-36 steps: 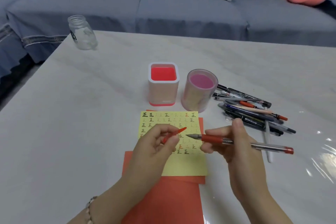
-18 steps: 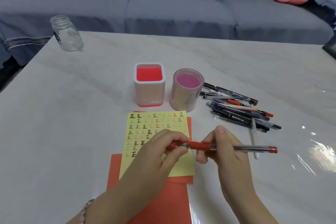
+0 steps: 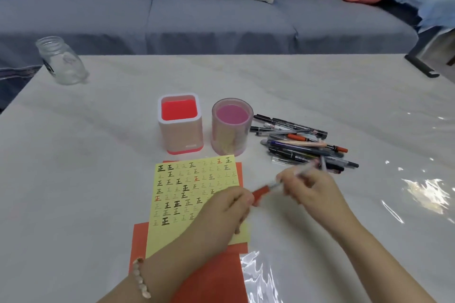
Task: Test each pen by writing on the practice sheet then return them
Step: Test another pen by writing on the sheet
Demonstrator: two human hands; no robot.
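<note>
A red pen with a clear barrel lies slanted between my two hands, blurred. My right hand grips its barrel, the back end pointing toward the pen pile. My left hand hovers over the lower right of the yellow practice sheet, its curled fingers pinching the pen's red capped end. The sheet carries rows of written characters in black, grey and red. Behind the sheet stand a square pink pen holder and a round pink pen holder; no pens show in either.
Red paper lies under the yellow sheet. A glass jar stands at the marble table's far left corner. A grey sofa with cushions runs behind the table. Glossy film covers the table's right side.
The red cap held in my left hand has gone onto the pen tip. The pen has swung from level to slanted, its back end toward the pile. My view has shifted.
</note>
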